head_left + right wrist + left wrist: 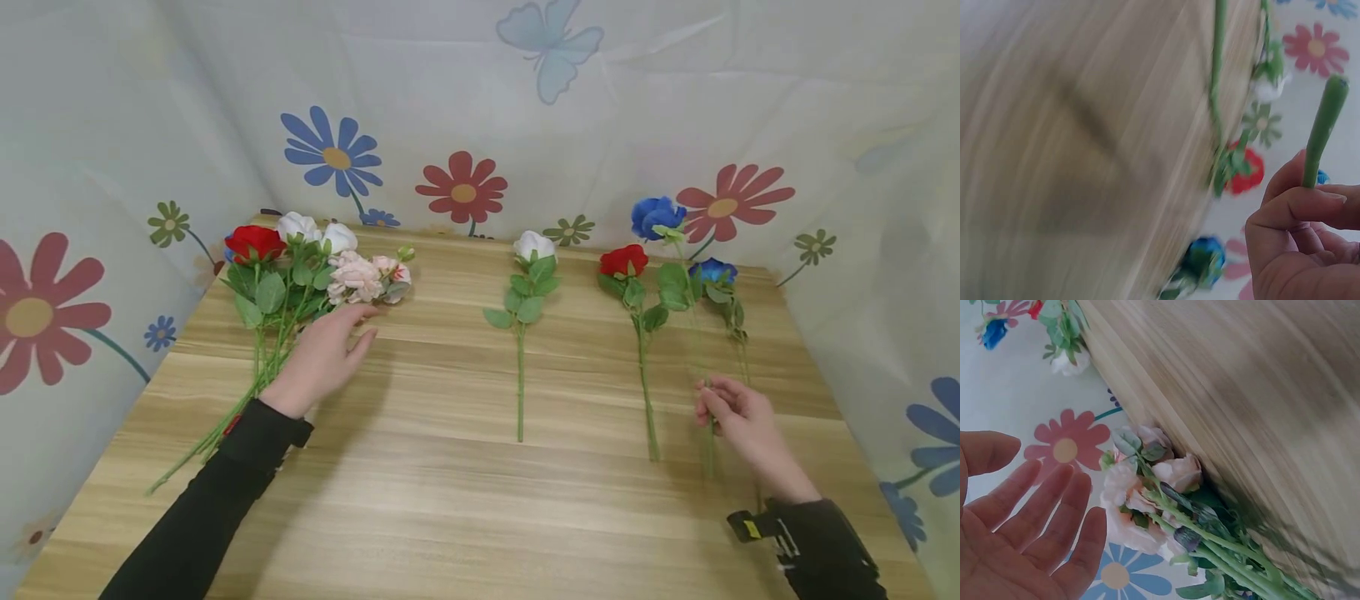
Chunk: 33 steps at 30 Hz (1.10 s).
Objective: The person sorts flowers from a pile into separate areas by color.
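Observation:
My right hand (pixel 741 421) pinches the green stem of a blue rose (pixel 656 218), its bloom raised at the far right. In the right wrist view the cut end of that stem (pixel 1324 131) sticks up from between thumb and curled fingers. My left hand (pixel 324 357) hovers over the bunch at the left with relaxed fingers and holds nothing. Nearest to its fingertips are pale pink flowers (pixel 356 277); the left wrist view shows the open palm beside their pink blooms (pixel 1129 494). A red rose (pixel 255 243) and white roses (pixel 298 227) belong to the same bunch.
On the wooden table (pixel 450 517) a single white rose (pixel 534 247) lies in the middle. Right of it lie a red rose stem (pixel 643 383) and a second blue rose (pixel 714 270). A flower-printed cloth (pixel 420 75) hangs behind and at both sides.

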Each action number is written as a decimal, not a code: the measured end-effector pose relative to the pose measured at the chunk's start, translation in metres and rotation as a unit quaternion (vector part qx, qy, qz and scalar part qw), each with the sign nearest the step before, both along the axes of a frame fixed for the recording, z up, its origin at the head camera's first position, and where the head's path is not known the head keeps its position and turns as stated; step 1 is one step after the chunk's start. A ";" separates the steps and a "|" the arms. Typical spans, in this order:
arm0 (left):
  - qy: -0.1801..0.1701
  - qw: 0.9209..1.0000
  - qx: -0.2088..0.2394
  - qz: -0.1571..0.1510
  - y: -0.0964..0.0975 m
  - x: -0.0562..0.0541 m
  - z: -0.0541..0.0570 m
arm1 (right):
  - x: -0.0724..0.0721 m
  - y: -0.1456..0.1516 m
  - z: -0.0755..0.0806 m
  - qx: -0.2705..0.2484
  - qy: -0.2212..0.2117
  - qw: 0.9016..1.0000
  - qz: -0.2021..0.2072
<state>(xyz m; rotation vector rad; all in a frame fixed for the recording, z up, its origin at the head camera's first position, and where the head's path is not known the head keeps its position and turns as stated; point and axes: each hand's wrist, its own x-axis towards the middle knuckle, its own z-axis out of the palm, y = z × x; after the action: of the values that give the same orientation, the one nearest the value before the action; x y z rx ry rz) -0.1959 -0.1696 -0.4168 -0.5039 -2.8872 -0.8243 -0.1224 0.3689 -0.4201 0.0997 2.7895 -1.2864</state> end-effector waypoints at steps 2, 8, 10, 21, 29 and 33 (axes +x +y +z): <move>0.005 1.000 0.002 0.003 -0.002 0.000 0.000 | 0.003 0.013 -0.001 0.013 -0.007 1.000 -0.011; 0.011 1.000 0.004 0.011 -0.005 0.001 0.000 | 0.007 0.047 -0.006 0.056 -0.017 0.998 -0.031; 0.011 1.000 0.004 0.010 -0.005 0.001 -0.001 | 0.007 0.055 -0.007 0.071 -0.019 0.997 -0.034; 0.027 1.000 -0.002 0.009 -0.006 0.003 -0.007 | 0.008 0.077 -0.011 0.146 -0.017 0.989 -0.008; 0.030 1.000 -0.002 0.007 -0.007 0.004 -0.009 | 0.006 0.084 -0.013 0.177 -0.071 0.982 -0.004; 0.025 1.000 -0.004 0.009 -0.008 0.004 -0.008 | 0.001 0.086 -0.014 0.182 -0.099 0.978 -0.006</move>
<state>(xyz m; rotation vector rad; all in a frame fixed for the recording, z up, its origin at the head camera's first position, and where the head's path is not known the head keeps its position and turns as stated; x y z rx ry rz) -0.1918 -0.1772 -0.4251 -0.4922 -2.8466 -0.7852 -0.1213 0.4552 -0.4341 0.2488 2.8131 -0.7069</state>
